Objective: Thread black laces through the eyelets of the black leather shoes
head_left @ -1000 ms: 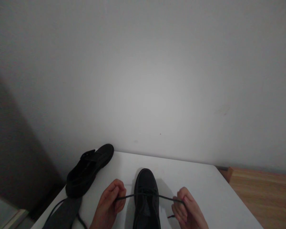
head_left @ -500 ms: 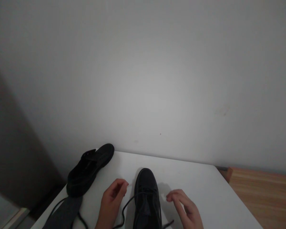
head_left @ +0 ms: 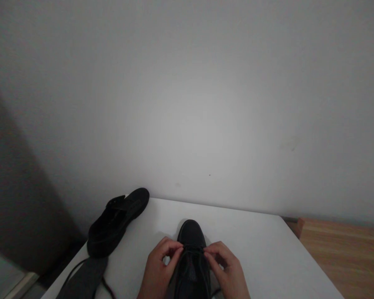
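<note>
A black shoe (head_left: 190, 231) points away from me on the white table (head_left: 246, 236), its toe toward the wall. Thin dark shoelace (head_left: 193, 251) crosses its front. At the left edge of the lacing, my left hand (head_left: 162, 265) is closed, thumb and forefinger pinched on the lace. My right hand (head_left: 227, 268) pinches the lace at the opposite edge in the same way. The fingertips cover the exact spots of lace they grip. The shoe's heel runs out of the bottom of the view.
Another black shoe (head_left: 104, 236), with a strap, lies at the table's left edge. Below it are a dark grey flat piece (head_left: 84, 282) and a black cord (head_left: 107, 287). A pale wall (head_left: 199, 124) rises behind; a wooden surface (head_left: 343, 253) is at right.
Both hands have come inward from beside the shoe to its lacing and now pinch the lace. The shoe and the things at left have stayed put.
</note>
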{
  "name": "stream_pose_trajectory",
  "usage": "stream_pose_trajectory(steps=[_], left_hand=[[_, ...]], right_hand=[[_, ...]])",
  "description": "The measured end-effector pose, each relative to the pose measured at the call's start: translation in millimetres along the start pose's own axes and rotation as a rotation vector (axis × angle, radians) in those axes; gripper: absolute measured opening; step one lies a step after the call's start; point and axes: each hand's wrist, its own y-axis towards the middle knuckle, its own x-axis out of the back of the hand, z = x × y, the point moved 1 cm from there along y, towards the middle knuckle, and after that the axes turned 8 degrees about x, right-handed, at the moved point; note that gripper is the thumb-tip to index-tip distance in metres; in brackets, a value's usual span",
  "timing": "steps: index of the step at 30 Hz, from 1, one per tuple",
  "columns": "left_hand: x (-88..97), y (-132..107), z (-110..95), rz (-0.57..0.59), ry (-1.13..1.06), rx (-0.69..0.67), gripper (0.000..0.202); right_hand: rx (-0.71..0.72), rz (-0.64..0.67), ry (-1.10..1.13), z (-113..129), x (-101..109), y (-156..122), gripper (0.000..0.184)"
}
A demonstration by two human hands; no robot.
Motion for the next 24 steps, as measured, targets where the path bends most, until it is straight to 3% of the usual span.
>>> stream_pose_trajectory(steps=[8,16,24], left_hand=[[-8.0,-4.7,-2.8,0.014,-0.003,-0.048,0.015],[-6.2,-3.8,-1.5,0.019,-0.026,0.018,0.014],[1.6,0.6,-4.8,0.023,-0.184,0.089,0.011]], right_hand=[[0.013,-0.027,0.024,6.0,-8.0,1.6,0.023],[-0.061,-0.064,0.077,2.6,-7.8,3.1,0.028],[-0.077,-0.033,0.131,0.1,-3.8,2.4,0.013]])
